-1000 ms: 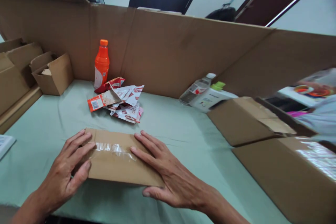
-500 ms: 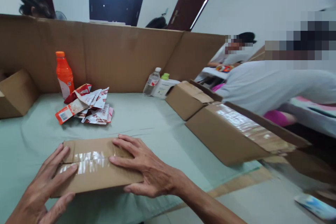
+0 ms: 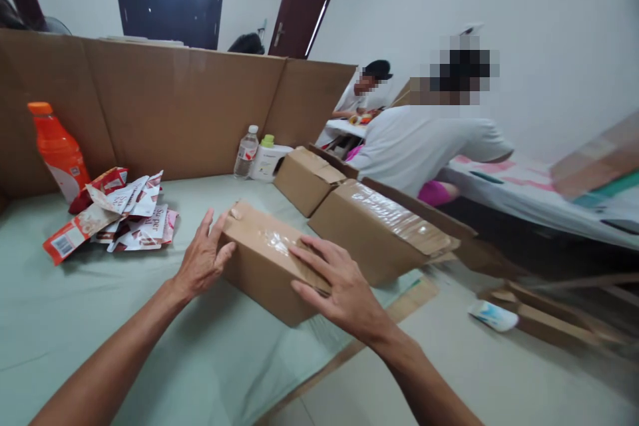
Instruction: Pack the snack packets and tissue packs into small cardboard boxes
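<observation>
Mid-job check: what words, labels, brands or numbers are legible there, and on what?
"Super": on the lower white packet; the letters beneath are unclear.
Orange-and-white packet: barcode, its digits too small to read.
Red packet, orange bottle, clear bottle, white bottle: print too small or blurred.
Nearest cardboard box: no lettering visible.

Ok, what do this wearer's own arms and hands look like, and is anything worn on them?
The left hand and right hand are bare, with no gloves or rings visible. The left forearm and right forearm are slim, with no sleeve, watch or bracelet in view.
</observation>
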